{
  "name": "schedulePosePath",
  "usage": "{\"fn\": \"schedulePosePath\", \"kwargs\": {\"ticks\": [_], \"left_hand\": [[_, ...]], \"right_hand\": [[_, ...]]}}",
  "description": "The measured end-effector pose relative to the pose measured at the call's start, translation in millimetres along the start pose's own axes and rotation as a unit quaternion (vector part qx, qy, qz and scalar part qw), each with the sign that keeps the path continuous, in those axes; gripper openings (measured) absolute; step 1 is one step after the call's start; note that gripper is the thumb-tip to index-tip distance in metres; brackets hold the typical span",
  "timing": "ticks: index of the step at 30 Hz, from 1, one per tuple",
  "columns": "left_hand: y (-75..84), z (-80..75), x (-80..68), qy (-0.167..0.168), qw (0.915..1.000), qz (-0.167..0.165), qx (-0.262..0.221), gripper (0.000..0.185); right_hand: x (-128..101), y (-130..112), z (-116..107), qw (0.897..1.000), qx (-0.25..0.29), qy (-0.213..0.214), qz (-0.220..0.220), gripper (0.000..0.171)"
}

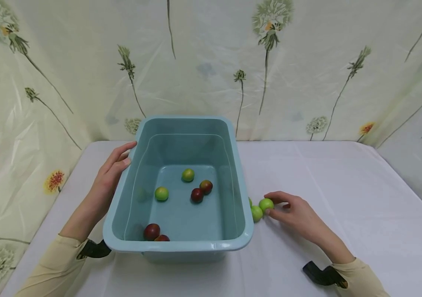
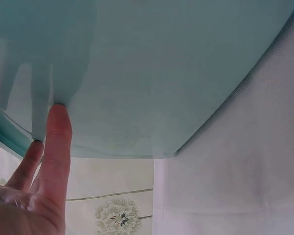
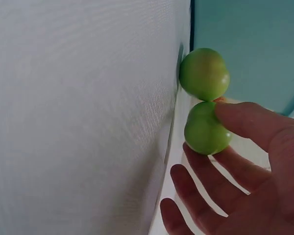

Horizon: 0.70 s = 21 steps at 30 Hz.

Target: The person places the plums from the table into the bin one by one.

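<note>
A blue-green plastic basin (image 1: 196, 246) stands on the table, holding several small round fruits, some green, some dark red. My left hand (image 1: 107, 181) is at its left side; in the left wrist view straight fingers (image 2: 58, 142) touch the outer wall. To the right of the basin, my right hand (image 1: 301, 216) pinches a round green fruit (image 1: 266, 204) between thumb and fingers, low by the tabletop. Another green fruit (image 1: 256, 213) lies beside it, touching it in the right wrist view. A third green fruit (image 1: 250, 202) is mostly hidden behind the basin's rim.
Inside the basin, two green fruits (image 1: 161, 193) lie apart, two reddish fruits (image 1: 197, 195) sit together, and two dark red ones (image 1: 152, 232) are near the front wall. A white cloth (image 1: 337, 177) covers the table. Behind hangs a flower-print curtain (image 1: 203, 82).
</note>
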<state>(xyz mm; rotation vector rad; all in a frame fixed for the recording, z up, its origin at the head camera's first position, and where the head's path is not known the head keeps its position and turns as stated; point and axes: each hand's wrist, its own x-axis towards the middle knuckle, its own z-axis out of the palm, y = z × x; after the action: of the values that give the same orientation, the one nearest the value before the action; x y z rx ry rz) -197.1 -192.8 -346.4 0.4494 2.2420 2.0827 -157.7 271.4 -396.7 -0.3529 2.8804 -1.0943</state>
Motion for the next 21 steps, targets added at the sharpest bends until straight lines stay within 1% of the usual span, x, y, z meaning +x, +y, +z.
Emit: {"fn": "schedulePosePath", "kwargs": {"ticks": [4, 11, 16, 21], "left_hand": [[0.1, -0.9, 0.7, -0.002, 1.0000, 0.004, 0.002, 0.047], [3.1, -4.2, -0.5, 0.009, 0.9989, 0.017, 0.042, 0.045], [4.7, -5.0, -0.2, 0.010, 0.9991, 0.011, 0.041, 0.046], [5.7, -4.2, 0.8, 0.008, 0.9991, 0.014, 0.039, 0.045]], "right_hand": [[-0.8, -2.1, -2.2, 1.000, -0.002, 0.011, 0.007, 0.035], [-1.8, -5.1, -4.0, 0.999, -0.008, 0.033, -0.001, 0.037], [-1.6, -5.5, -6.7, 0.999, -0.009, 0.043, -0.004, 0.037], [-3.1, -6.8, -8.9, 0.999, -0.010, 0.049, -0.009, 0.039]]}}
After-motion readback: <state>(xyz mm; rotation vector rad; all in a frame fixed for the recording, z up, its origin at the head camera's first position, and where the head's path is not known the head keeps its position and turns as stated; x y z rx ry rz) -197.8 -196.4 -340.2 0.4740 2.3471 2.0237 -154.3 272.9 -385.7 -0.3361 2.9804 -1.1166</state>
